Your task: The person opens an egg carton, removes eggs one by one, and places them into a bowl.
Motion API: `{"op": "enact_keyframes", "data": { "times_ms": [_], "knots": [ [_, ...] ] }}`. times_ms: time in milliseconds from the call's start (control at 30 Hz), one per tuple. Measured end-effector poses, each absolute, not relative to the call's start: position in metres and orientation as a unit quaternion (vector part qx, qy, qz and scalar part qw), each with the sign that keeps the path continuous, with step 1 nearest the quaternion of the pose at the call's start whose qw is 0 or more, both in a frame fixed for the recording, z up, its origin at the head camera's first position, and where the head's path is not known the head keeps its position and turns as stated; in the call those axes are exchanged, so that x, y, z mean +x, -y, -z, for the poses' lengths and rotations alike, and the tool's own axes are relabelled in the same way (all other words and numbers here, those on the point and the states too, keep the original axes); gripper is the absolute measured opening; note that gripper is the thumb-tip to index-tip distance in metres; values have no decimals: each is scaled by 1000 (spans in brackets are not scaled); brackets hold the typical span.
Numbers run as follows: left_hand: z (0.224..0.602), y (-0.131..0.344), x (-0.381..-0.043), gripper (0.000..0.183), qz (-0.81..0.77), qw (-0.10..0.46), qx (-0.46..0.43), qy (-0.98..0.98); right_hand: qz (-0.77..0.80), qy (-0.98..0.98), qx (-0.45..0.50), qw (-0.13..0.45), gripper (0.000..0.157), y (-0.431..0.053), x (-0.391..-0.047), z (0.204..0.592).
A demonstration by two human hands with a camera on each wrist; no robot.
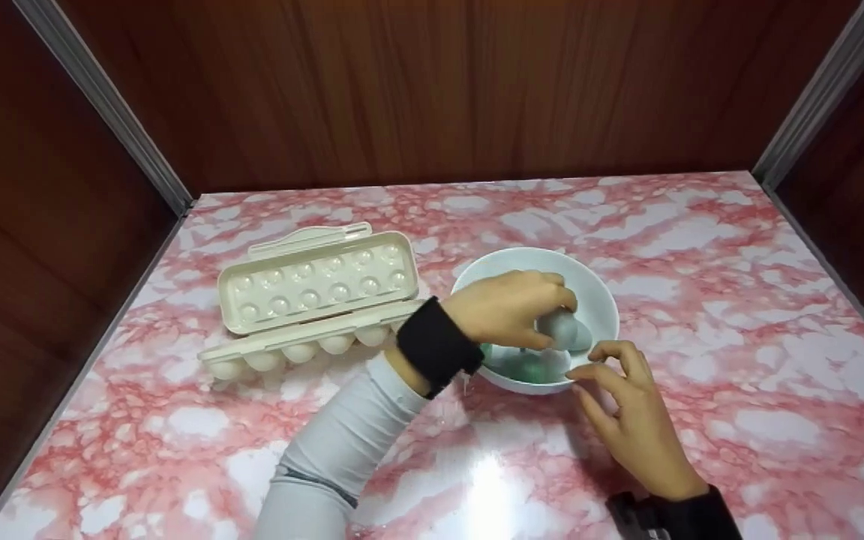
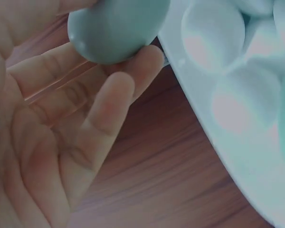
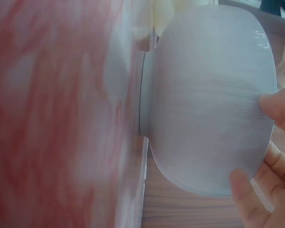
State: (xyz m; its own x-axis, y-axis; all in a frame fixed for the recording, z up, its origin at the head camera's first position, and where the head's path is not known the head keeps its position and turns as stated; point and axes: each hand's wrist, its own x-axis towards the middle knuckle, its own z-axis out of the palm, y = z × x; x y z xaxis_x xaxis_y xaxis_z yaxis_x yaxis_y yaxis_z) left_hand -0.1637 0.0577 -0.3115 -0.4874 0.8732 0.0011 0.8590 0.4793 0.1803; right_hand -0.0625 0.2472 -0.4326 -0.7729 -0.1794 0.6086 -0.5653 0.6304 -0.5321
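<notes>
My left hand reaches over the white bowl and holds a pale blue-green egg between thumb and fingers. In the left wrist view the egg is beside the bowl's rim. More eggs lie in the bowl, partly hidden by the left hand in the head view. Something green shows low in the bowl; its kind is unclear. My right hand is at the bowl's near right rim. Its thumb rests on the outer wall while other fingers reach over the rim, pinching it.
An open cream egg carton stands left of the bowl, its lid tilted back. Egg-shaped bulges hang beneath its near half. The pink and white marbled table is bordered by brown wood-grain panels behind and at both sides.
</notes>
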Motion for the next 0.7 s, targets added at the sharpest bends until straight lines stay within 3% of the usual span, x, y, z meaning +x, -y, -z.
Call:
{"op": "enact_keyframes", "data": {
  "times_ms": [400, 700],
  "knots": [
    [331, -84, -158, 23, -30, 34, 486, -873, -371, 848, 257, 277, 32, -250, -64, 432],
    [332, -94, -157, 7, -24, 75, 474, -877, -415, 818, 279, 284, 30, -254, -68, 436]
  ]
}}
